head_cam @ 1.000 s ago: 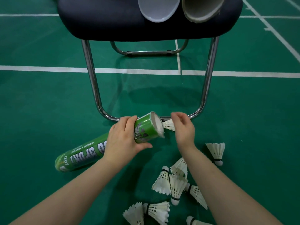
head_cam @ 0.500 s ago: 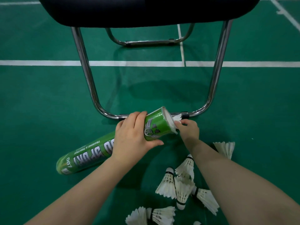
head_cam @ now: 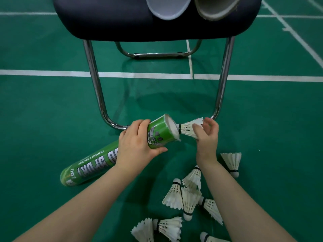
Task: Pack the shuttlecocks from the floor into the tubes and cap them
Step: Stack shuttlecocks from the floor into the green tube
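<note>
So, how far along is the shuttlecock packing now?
Done: unclear; the inside of the green tube is hidden. In hand: the left hand grips it, the right hand feeds one shuttlecock cork-first into its open mouth. Left: several loose shuttlecocks on the floor, then capping.

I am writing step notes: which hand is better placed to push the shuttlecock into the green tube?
Right. The right hand pinches the shuttlecock by its feathers, cork end at the tube mouth; the left hand is busy gripping the tube.

The tube (head_cam: 90,165) slants on the floor (head_cam: 52,110) before the chair (head_cam: 157,20), one shuttlecock (head_cam: 187,128) at its right mouth, and the loose shuttlecocks (head_cam: 174,194) lie nearer, to its right
</note>
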Demonstrator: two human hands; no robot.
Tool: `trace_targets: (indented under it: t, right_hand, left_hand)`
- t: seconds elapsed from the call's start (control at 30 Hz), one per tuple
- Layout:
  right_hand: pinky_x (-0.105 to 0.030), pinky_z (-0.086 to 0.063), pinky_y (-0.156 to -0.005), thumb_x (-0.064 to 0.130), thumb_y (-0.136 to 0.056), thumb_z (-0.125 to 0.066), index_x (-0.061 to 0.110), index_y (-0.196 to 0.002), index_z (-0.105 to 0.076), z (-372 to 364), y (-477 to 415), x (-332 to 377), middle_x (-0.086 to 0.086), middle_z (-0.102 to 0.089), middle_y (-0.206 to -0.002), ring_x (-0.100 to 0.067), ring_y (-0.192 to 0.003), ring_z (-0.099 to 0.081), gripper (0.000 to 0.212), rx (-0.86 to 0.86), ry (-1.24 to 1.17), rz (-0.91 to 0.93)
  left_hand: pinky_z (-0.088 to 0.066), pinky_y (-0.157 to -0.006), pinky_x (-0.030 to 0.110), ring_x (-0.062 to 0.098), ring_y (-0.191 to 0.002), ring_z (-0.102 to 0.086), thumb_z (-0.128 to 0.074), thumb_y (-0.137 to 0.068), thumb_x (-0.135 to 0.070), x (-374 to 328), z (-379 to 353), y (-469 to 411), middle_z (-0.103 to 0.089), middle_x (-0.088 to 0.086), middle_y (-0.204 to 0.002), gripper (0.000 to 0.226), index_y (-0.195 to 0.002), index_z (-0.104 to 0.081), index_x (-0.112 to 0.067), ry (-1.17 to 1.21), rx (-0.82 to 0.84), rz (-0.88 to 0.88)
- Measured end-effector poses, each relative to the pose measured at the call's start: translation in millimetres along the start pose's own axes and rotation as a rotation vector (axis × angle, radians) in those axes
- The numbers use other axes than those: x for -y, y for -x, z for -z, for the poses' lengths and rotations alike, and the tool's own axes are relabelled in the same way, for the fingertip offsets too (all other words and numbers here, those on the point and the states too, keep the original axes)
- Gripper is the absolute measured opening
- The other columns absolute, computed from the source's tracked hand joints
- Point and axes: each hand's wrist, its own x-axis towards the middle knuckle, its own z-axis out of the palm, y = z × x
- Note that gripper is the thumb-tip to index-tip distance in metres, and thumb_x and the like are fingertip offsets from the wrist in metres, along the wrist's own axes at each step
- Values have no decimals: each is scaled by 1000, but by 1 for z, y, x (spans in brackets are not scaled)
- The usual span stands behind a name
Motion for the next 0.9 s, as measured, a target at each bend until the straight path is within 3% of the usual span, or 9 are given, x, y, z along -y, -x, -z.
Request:
trace_targets:
  t: [0.1, 0.2, 0.33, 0.4, 0.53, 0.63, 0.77, 0.83, 0.9]
  right_hand:
    - [-19, -46, -80, 18, -74, -60, 22, -114, -47, -6, 18, 25, 3, -54, -99, -7, -89, -54, 42, 54, -98, 115]
    - [-14, -45, -75, 1, -84, -59, 15, -117, -45, -9, 32, 38, 3, -53, -95, 4, -81, -54, 38, 86, -5, 277]
    - [-11, -44, -74, -7, -86, -55, 12, -116, -45, -12, 41, 52, 3, -52, -97, 11, -78, -55, 37, -15, -6, 369]
    - [-13, -45, -75, -2, -85, -55, 17, -114, -46, -13, 45, 58, 4, -53, -98, 8, -81, -55, 36, 19, -70, 379]
    - [-30, -53, -79, 10, -77, -54, 28, -114, -45, -22, 58, 55, 1, -55, -104, -6, -88, -59, 43, 268, -4, 333]
    - [-23, -49, -80, 17, -76, -58, 33, -118, -42, -28, 67, 45, 3, -55, -111, 0, -91, -58, 48, 408, 89, 298]
    - [-7, -36, -90, 39, -78, -60, 37, -130, -37, -28, 73, 37, 20, -45, -130, 12, -115, -45, 57, 485, 294, 313]
    - [-15, -34, -101, 44, -81, -53, 32, -130, -39, -24, 74, 35, 18, -44, -133, 5, -124, -40, 52, 392, 386, 493]
    - [-32, -40, -100, 38, -84, -49, 23, -119, -53, -20, 73, 32, 17, -52, -121, -2, -115, -49, 38, 289, 459, 702]
  left_hand:
    - [-41, -83, 44, 31, -99, -55, -81, -48, -51, -1, 6, 6, -56, 10, -110, 87, -116, -53, -6, 12, -18, 16]
    - [-41, -84, 46, 31, -100, -54, -82, -47, -50, -2, 12, 12, -55, 10, -110, 88, -116, -52, -5, 33, -28, 26]
    - [-42, -84, 47, 31, -100, -55, -84, -46, -47, -3, 20, 19, -56, 10, -110, 88, -117, -52, -5, 47, -42, 18]
    - [-43, -84, 47, 31, -100, -54, -84, -47, -46, -3, 23, 21, -55, 10, -110, 87, -116, -51, -6, 56, -50, 16]
    - [-43, -84, 48, 30, -100, -54, -85, -47, -44, -3, 26, 23, -55, 9, -110, 86, -116, -50, -7, 74, -64, 19]
    - [-44, -82, 47, 31, -98, -55, -86, -45, -42, -3, 27, 24, -56, 10, -108, 86, -115, -49, -7, 84, -82, 13]
    - [-45, -81, 47, 31, -98, -56, -85, -45, -44, -2, 27, 25, -56, 9, -109, 87, -115, -48, -8, 79, -87, 5]
    - [-44, -83, 47, 31, -100, -55, -85, -46, -44, -2, 29, 24, -55, 9, -110, 86, -116, -49, -7, 88, -90, 15]
    - [-42, -84, 47, 31, -102, -54, -84, -46, -43, -2, 30, 22, -55, 9, -111, 86, -116, -50, -7, 99, -90, 37]
